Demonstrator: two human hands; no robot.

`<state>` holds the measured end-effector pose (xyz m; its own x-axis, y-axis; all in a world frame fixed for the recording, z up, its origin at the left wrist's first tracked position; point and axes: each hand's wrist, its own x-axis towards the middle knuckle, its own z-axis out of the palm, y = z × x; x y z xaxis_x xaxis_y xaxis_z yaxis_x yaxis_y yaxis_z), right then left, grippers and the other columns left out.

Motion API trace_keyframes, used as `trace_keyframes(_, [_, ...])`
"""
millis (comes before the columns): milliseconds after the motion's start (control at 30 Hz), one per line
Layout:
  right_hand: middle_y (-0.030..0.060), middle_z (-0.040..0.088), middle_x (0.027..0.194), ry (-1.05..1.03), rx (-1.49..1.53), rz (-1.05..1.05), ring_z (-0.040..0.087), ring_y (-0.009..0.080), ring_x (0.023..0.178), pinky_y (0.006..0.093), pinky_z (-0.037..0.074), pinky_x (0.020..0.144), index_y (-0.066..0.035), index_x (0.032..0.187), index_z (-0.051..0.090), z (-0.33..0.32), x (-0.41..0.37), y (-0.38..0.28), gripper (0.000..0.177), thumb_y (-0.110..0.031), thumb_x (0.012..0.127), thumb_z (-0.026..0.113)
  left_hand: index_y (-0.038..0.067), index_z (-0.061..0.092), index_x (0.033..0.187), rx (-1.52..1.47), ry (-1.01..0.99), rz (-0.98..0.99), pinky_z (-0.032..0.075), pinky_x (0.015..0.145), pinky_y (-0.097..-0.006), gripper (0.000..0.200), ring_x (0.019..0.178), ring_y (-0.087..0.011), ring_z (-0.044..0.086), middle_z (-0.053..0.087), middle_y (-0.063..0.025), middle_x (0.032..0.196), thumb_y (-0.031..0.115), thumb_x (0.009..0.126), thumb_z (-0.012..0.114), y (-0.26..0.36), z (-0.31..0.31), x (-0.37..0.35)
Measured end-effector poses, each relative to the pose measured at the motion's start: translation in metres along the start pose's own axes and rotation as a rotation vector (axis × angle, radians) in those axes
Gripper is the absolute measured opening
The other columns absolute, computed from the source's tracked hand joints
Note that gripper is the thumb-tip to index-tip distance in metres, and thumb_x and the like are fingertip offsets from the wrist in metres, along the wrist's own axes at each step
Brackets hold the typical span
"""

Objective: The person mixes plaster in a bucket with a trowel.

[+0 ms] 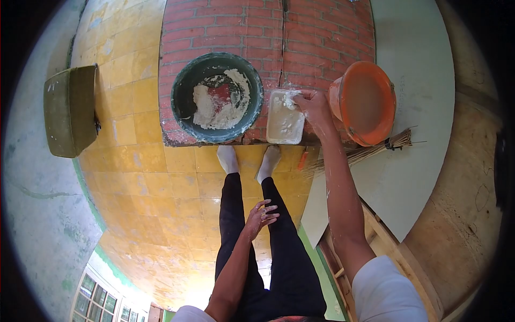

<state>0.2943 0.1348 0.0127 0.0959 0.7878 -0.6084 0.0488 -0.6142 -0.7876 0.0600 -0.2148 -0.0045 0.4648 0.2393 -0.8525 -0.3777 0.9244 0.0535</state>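
My right hand (314,109) reaches over the right edge of a pale rectangular tub (286,140), its fingers closed at a white, flour-coated lump (292,100). Wet, whitish batter-like stuff (284,127) lies in the tub. Left of it stands a round dark green basin (178,96) with white flour (206,110) spread inside and a red patch (219,95) in the middle. My left hand (260,217) hangs over my legs, away from the containers, with its fingers spread and dusted white.
An orange basin (391,102) of murky brownish liquid stands right of my right hand. Below it lies a stick broom (383,146), near a small orange object (303,160). The containers stand on a brick-patterned surface (225,32). An olive box-like seat (70,112) is on the left.
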Motion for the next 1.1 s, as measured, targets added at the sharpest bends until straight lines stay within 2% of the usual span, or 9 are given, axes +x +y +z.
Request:
trace_keyframes(67, [0.0168,0.077,0.090,0.116,-0.515,-0.095,0.075,0.0267,0.081,0.0397,0.056,0.075,0.002,0.108,0.077,-0.002,0.005,0.004,0.027,-0.012,0.086,0.077,0.008,0.041,0.151,0.002,0.007,-0.003,0.056,0.104,-0.0455,0.051,0.117,-0.0354,0.069,0.060,-0.0204,0.140,0.032,0.108,0.053,0.002,0.002,0.000])
trace_keyframes(100, [0.0168,0.077,0.090,0.115,-0.512,-0.095,0.075,0.0267,0.081,0.0397,0.056,0.075,0.002,0.108,0.077,0.000,0.004,0.003,0.027,-0.012,0.086,0.077,0.008,0.041,0.151,0.001,0.011,-0.007,0.056,0.104,-0.0456,0.050,0.117,-0.0353,0.069,0.060,-0.0204,0.140,0.031,0.108,0.052,0.003,0.002,0.000])
trace_keyframes(167, [0.0245,0.074,0.093,0.135,-0.841,-0.275,0.073,0.0400,0.089,0.0478,0.056,0.080,0.002,0.106,0.077,0.004,-0.002,0.000,0.027,-0.014,0.084,0.077,0.008,0.041,0.151,0.001,0.011,-0.005,0.056,0.104,-0.0456,0.050,0.117,-0.0354,0.069,0.060,-0.0205,0.140,0.031,0.108,0.052,0.003,0.003,-0.001])
trace_keyframes(267, [0.0261,0.073,0.095,0.206,-0.904,-0.375,0.071,0.0441,0.092,0.0507,0.056,0.082,0.002,0.101,0.076,0.014,-0.010,-0.005,0.024,-0.016,0.086,0.077,0.008,0.041,0.151,0.003,0.015,-0.007,0.056,0.104,-0.0457,0.049,0.117,-0.0356,0.069,0.060,-0.0207,0.140,0.030,0.109,0.051,0.004,0.004,0.000])
trace_keyframes(500, [0.0253,0.073,0.092,0.226,-0.969,-0.376,0.071,0.0438,0.090,0.0516,0.056,0.081,0.002,0.099,0.075,0.018,-0.011,0.005,0.026,-0.020,0.086,0.079,0.008,0.041,0.152,-0.007,0.021,-0.005,0.056,0.104,-0.0455,0.047,0.117,-0.0354,0.069,0.059,-0.0212,0.142,0.025,0.109,0.048,0.004,0.006,-0.001])
trace_keyframes(667, [0.0249,0.073,0.094,0.238,-0.959,-0.337,0.071,0.0443,0.090,0.0527,0.056,0.081,0.001,0.103,0.074,0.017,-0.021,0.002,0.024,-0.020,0.092,0.073,0.008,0.040,0.153,-0.010,0.021,-0.004,0.056,0.104,-0.0451,0.049,0.118,-0.0350,0.068,0.059,-0.0212,0.142,0.027,0.109,0.048,0.006,0.008,-0.002])
trace_keyframes(900, [0.0247,0.073,0.095,0.156,-0.933,-0.315,0.070,0.0459,0.091,0.0527,0.055,0.079,-0.001,0.107,0.074,0.008,-0.022,-0.005,0.027,-0.024,0.093,0.073,0.008,0.039,0.153,-0.019,0.011,0.010,0.056,0.103,-0.0450,0.051,0.118,-0.0353,0.068,0.059,-0.0206,0.141,0.030,0.108,0.050,0.000,0.003,0.001])
trace_keyframes(967, [0.0249,0.072,0.095,0.177,-0.980,-0.278,0.069,0.0464,0.092,0.0527,0.055,0.079,-0.003,0.108,0.074,0.012,-0.029,-0.010,0.025,-0.025,0.096,0.068,0.008,0.040,0.153,-0.030,0.006,0.017,0.056,0.103,-0.0450,0.051,0.117,-0.0353,0.068,0.059,-0.0206,0.141,0.030,0.108,0.051,-0.004,0.000,0.001])
trace_keyframes(1100, [0.0241,0.073,0.095,0.188,-0.912,-0.387,0.070,0.0446,0.091,0.0530,0.055,0.079,-0.004,0.105,0.075,0.041,-0.031,-0.014,0.027,-0.027,0.098,0.064,0.009,0.041,0.152,-0.046,-0.001,0.009,0.056,0.102,-0.0449,0.051,0.117,-0.0350,0.068,0.059,-0.0203,0.141,0.030,0.107,0.053,-0.006,-0.002,0.003])
